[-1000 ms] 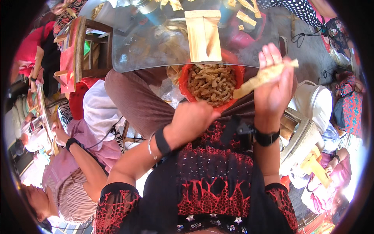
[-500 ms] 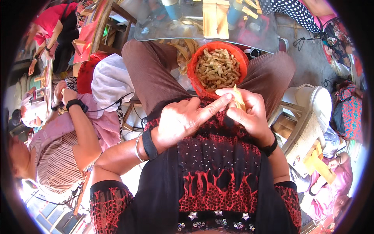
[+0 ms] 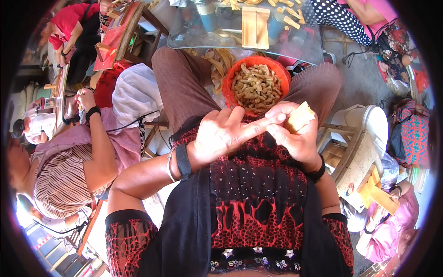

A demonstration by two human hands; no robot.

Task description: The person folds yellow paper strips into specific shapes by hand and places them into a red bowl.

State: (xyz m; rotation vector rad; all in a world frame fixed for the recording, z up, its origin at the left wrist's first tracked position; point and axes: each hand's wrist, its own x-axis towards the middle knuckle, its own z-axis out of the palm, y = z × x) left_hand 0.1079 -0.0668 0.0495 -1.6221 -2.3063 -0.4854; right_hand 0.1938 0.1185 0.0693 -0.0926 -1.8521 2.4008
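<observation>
My left hand [image 3: 226,134] has its index finger stretched out to meet the fingertips of my right hand; its other fingers are curled, and anything in them is hidden. In my right hand [image 3: 295,141], held in front of my chest, is a pale yellow, leaf-like folded strip [image 3: 301,117]. Its upper end sticks out above the fingers. Just beyond both hands, an orange-red bowl [image 3: 227,87] sits between my thighs, full of small brownish rolled pieces [image 3: 256,87].
Ahead stands a glass-topped table [image 3: 226,40] with a flat wooden piece [image 3: 255,27], a tumbler [image 3: 206,18] and loose yellow strips. A person in stripes [image 3: 69,184] sits close on my left. A wooden stool [image 3: 346,152] and white bucket [image 3: 376,124] are at my right.
The yellow strip has turned and stands further out of my right hand, showing a broader face. My left hand stays close beside it. The view has shifted slightly.
</observation>
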